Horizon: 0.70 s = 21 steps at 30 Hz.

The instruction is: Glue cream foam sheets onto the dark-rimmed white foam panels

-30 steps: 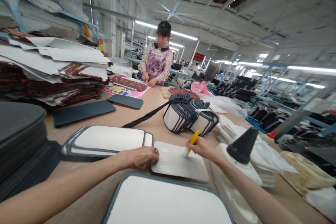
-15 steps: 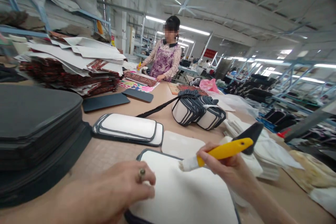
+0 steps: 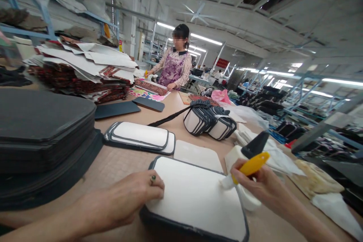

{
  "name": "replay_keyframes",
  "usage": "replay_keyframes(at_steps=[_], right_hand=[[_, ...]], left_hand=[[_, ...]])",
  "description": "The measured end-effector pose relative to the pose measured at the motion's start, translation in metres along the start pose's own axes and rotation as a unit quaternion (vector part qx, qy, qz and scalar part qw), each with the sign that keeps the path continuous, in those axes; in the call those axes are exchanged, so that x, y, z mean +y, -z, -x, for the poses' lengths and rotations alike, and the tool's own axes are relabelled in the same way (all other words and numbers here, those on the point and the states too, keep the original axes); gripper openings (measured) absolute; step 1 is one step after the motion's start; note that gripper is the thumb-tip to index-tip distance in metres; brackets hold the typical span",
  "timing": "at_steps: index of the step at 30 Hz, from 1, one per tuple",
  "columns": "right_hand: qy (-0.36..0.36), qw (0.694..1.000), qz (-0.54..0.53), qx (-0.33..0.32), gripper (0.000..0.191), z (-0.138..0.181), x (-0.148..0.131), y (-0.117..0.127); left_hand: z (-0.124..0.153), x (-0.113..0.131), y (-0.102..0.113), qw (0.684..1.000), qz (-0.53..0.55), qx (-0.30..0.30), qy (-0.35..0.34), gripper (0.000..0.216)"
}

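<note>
A white rounded panel (image 3: 195,196) lies on a dark-edged piece of the same shape, directly in front of me. My left hand (image 3: 136,193), with a ring on one finger, is closed at the panel's left edge, fingers bent and tips at its surface. Wrapped round the yellow handle of a paintbrush (image 3: 251,167) is my right hand (image 3: 253,181). The brush's pale bristles touch the white panel near its upper right corner. A white container (image 3: 246,196) shows partly behind my right hand, with a dark object (image 3: 256,144) above it.
Thick stacks of dark panels (image 3: 45,121) stand at the left. Smaller white panels (image 3: 141,136) and a strapped bundle of pieces (image 3: 210,121) lie beyond. Across the table a co-worker (image 3: 174,64) works beside a tall fabric pile (image 3: 85,68).
My right hand has moved the brush rightward across the white panel, toward its upper right corner. My left hand stays at the left edge, its fingers drawn in slightly. The view has shifted slightly.
</note>
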State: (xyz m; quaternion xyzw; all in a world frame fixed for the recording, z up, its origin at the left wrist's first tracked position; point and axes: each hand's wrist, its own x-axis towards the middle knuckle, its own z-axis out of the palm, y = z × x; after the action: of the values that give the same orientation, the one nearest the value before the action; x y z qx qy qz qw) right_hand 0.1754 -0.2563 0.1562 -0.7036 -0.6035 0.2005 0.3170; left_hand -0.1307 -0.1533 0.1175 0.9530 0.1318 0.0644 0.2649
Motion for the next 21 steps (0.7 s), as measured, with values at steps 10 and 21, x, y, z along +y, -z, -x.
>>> replay_keyframes(at_steps=[10, 21], right_hand=[[0.039, 0.980, 0.026, -0.191, 0.017, 0.010, -0.070, -0.063], [-0.023, 0.997, -0.032, 0.064, 0.020, 0.035, 0.001, 0.009]], left_hand=[[-0.001, -0.010, -0.002, 0.999, 0.031, 0.041, 0.007, 0.042], [-0.039, -0.011, 0.039, 0.999, 0.027, -0.006, -0.024, 0.028]])
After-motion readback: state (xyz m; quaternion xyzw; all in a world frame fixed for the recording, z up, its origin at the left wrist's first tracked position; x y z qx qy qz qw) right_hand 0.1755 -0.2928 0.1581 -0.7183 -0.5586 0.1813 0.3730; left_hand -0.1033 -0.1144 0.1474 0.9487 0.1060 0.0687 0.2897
